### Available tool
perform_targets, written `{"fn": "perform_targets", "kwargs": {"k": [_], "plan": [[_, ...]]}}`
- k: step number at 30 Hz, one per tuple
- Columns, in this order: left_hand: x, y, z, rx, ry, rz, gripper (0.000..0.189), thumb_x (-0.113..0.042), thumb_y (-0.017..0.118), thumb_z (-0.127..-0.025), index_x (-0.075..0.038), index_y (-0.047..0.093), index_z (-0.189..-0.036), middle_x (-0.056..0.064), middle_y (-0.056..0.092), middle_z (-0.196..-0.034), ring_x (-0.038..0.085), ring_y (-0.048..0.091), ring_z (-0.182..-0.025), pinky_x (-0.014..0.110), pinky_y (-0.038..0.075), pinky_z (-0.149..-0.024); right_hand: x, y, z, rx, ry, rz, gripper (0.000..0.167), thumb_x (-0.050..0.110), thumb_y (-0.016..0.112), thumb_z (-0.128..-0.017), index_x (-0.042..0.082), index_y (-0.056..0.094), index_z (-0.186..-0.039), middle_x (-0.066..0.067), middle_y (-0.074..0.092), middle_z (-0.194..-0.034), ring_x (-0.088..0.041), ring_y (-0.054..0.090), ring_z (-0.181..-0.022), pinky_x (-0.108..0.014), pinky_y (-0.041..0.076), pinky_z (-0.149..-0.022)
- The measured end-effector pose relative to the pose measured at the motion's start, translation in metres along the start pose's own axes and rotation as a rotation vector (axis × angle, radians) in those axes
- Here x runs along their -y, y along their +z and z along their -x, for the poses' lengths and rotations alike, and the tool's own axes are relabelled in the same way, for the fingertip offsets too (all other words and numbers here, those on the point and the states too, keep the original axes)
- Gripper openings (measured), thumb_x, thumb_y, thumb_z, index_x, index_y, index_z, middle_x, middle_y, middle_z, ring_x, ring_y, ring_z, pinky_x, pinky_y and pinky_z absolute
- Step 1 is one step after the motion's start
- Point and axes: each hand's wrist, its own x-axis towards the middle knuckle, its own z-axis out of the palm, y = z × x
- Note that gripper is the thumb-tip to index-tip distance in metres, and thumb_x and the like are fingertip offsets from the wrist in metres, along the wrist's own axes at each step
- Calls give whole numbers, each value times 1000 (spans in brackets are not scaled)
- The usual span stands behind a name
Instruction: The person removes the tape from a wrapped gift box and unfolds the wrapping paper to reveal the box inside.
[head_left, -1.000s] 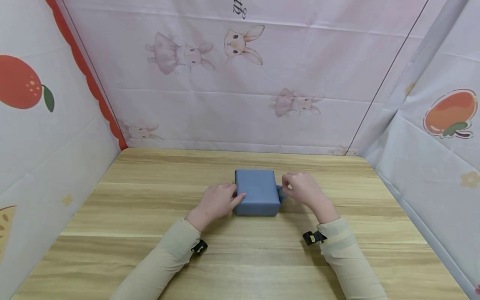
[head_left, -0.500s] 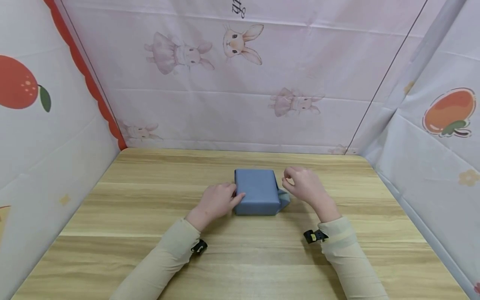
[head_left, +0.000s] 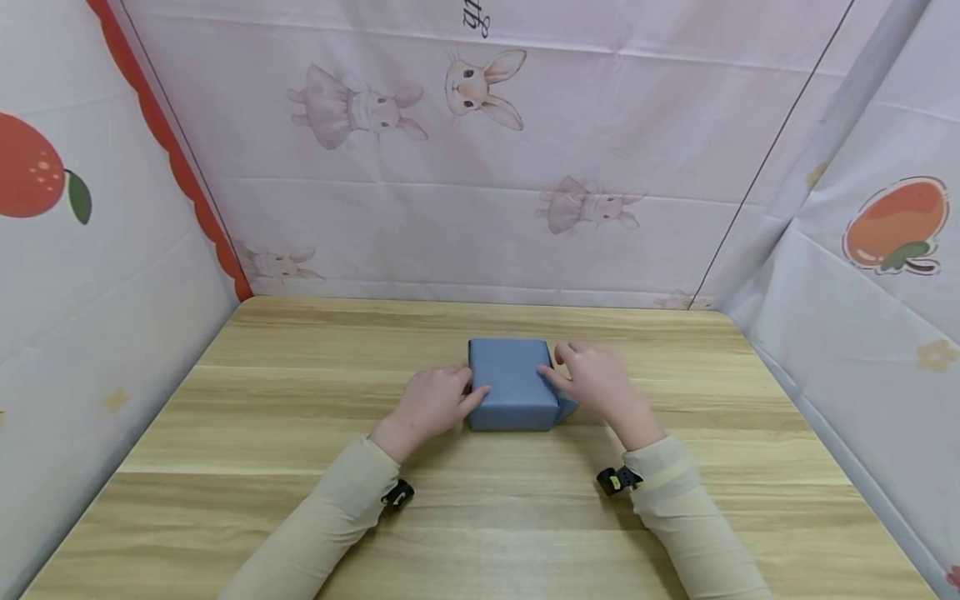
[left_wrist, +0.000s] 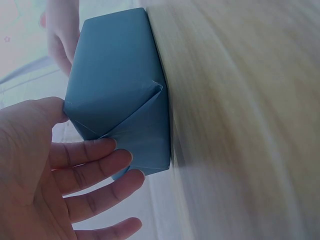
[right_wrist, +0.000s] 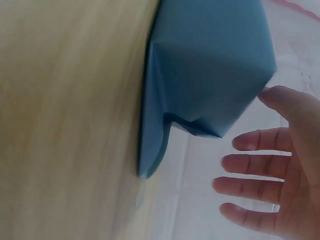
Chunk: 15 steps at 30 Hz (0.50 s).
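A box wrapped in blue paper sits on the wooden table. My left hand steadies its left end, thumb at the upper edge. In the left wrist view, several nearly straight fingers of that hand touch the folded paper end. At the right end, my right hand has its thumb at the top edge. Its other fingers are spread and stand apart from the paper in the right wrist view. Below them, a loose paper flap sticks out from the box's bottom, and the side paper is creased inward above it.
The wooden table stretches around the box on all sides. A pale curtain with rabbit prints hangs behind it, and fruit-printed sheets flank both sides. A black wrist strap sits at the right cuff.
My right hand let go of the paper flap at the right end, lifted off, then came back left with its thumb on the box's top edge. The left hand stayed in place.
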Motion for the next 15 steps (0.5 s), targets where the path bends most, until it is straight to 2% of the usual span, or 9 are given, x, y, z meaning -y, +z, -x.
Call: {"fn": "perform_targets", "kwargs": {"k": [6,15], "plan": [[-2,-2,-1,7,-7,-3,39,-47,50,-99,-14,60,-80,-5,55,-68,7,46,-54,24,38,-49,2,2,0,43,23,-12,35,46,59,-94,12,61,-92,-3,60,-80,-17,51,-63,-32,42,-56],[-3,-8,0,36,-20,-16,40,-50,52,-97,-15,59,-78,-4,54,-68,9,47,-56,26,39,-51,9,3,2,48,-6,14,26,40,58,-95,15,58,-89,-3,62,-83,-17,54,-67,-35,46,-58]]}}
